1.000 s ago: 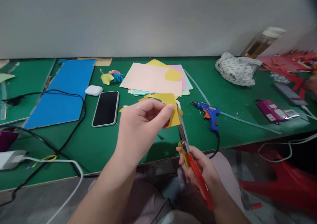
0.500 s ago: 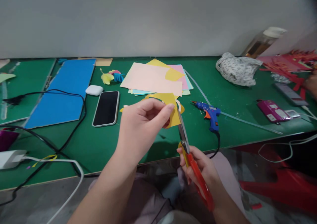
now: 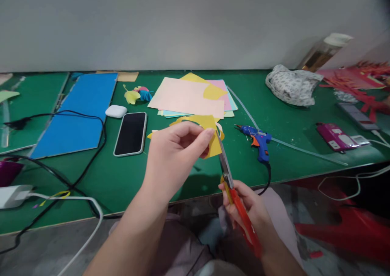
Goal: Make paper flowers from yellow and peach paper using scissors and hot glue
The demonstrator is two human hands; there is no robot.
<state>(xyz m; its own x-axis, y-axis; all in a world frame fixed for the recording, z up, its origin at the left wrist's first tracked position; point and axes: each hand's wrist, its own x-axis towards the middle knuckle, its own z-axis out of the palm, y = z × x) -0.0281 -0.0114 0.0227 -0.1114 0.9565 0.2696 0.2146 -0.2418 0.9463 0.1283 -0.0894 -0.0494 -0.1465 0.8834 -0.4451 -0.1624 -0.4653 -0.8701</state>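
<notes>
Between thumb and fingers, my left hand (image 3: 179, 150) pinches a piece of yellow paper (image 3: 215, 146) above the green table (image 3: 189, 178). The fingers of my right hand (image 3: 246, 207) are wrapped round the handles of the red scissors (image 3: 243, 215). The scissor blades point up and away and touch the right part of the yellow paper. Behind my left hand lies a stack of coloured paper sheets (image 3: 185, 95), with a pale pink sheet on top and a cut yellow piece (image 3: 214, 92) on it.
Left of my hands are a phone (image 3: 131, 133), a white case (image 3: 116, 111), paper petals (image 3: 132, 96), a blue board (image 3: 77, 113) and cables. To the right are a blue glue gun (image 3: 258, 140), a patterned cloth (image 3: 291, 85), a purple device (image 3: 336, 138) and a bottle (image 3: 326, 52).
The scissor blades have shifted slightly on the yellow paper, whose right part has tilted a little. The other person's hand at the right edge has gone out of view.
</notes>
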